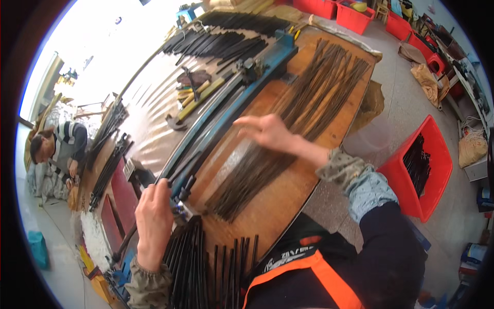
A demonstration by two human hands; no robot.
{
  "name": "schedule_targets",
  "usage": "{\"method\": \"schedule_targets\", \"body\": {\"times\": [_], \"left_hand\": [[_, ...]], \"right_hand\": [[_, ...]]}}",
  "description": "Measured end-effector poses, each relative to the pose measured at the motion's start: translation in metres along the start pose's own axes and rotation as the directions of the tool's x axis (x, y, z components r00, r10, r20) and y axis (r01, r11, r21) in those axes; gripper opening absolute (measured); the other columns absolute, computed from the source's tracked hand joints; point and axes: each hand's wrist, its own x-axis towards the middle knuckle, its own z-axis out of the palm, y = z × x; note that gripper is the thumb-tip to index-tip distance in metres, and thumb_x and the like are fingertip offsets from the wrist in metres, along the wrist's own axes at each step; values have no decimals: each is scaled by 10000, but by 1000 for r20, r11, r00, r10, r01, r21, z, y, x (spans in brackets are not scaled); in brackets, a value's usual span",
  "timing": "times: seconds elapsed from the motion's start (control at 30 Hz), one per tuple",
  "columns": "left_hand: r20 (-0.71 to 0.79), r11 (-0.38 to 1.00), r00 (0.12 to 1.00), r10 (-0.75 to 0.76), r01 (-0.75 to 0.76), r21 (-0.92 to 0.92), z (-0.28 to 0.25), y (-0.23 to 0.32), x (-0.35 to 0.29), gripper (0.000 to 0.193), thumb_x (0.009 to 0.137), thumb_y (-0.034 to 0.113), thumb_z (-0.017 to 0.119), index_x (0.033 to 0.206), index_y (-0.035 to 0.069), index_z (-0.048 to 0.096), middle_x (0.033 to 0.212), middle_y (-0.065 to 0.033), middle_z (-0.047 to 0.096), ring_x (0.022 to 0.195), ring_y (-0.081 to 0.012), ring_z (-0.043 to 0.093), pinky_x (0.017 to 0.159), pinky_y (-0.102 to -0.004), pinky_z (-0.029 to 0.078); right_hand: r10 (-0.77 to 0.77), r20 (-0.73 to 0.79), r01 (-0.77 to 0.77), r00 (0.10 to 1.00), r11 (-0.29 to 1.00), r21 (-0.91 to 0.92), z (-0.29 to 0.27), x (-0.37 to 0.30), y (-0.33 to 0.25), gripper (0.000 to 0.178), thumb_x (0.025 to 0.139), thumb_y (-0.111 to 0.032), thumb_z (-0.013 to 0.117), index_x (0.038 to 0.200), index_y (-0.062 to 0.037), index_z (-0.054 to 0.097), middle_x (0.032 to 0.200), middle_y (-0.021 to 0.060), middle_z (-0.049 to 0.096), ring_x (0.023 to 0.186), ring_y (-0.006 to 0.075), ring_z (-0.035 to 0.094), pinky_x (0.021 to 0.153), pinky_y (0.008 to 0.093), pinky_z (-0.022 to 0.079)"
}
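My left hand (153,221) is closed at the near end of a long blue metal bench fixture (206,123). From its fingertips a dark rod (186,166) slants up along the fixture; the exact grip is partly hidden. My right hand (268,135) hovers over the wooden table, fingers stretched toward the fixture, with nothing visible in them. Beneath it lies a wide bundle of thin brown rods (247,177), slightly blurred. More thin brown rods (334,77) continue toward the far end. Black rods (188,257) stick out near my body, below my left hand.
Black rods (216,46) lie in piles at the far side, near pliers and yellow-handled tools (198,98). A red bin (435,180) with black pieces stands on the floor at right. Another person (64,147) works at far left. More red bins (355,18) stand behind.
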Motion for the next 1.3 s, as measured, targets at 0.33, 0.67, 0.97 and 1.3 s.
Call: {"method": "schedule_targets", "body": {"times": [0.33, 0.67, 0.97, 1.3], "left_hand": [[218, 967, 943, 252, -233, -107, 56, 7, 56, 363, 864, 41, 612, 1224, 58, 571, 859, -109, 569, 814, -306, 614, 691, -422, 512], [148, 991, 983, 109, -96, -91, 49, -8, 48, 348, 896, 72, 617, 1239, 130, 621, 768, -121, 562, 728, -324, 611, 637, -442, 492], [50, 1000, 999, -2, 3, -19, 4, -37, 2, 411, 862, -2, 623, 1249, 135, 650, 749, -121, 536, 687, -298, 584, 615, -427, 467], [-205, 970, 950, -233, 242, 16, -49, -106, -75, 197, 935, 44, 588, 1129, 60, 615, 884, -183, 639, 743, -358, 621, 631, -425, 471]], "right_hand": [[-470, 13, 470, 882, 882, 43, -2, 40, 38, 460, 867, -337, 739, 1287, -178, 635, 874, 81, 738, 665, 172, 698, 588, 315, 557], [-233, -143, 224, 962, 971, -80, 0, 28, 42, 459, 881, -253, 714, 1310, -138, 598, 686, 60, 655, 548, 199, 631, 521, 322, 542], [-353, -91, 364, 931, 888, 281, 12, 34, -30, 479, 883, -285, 705, 1331, -157, 597, 763, 35, 666, 666, 228, 641, 602, 365, 528], [-136, 6, 136, 991, 984, -113, 43, 30, -25, 251, 885, -152, 693, 1130, -97, 700, 850, 108, 681, 783, 276, 646, 711, 388, 512]]}}
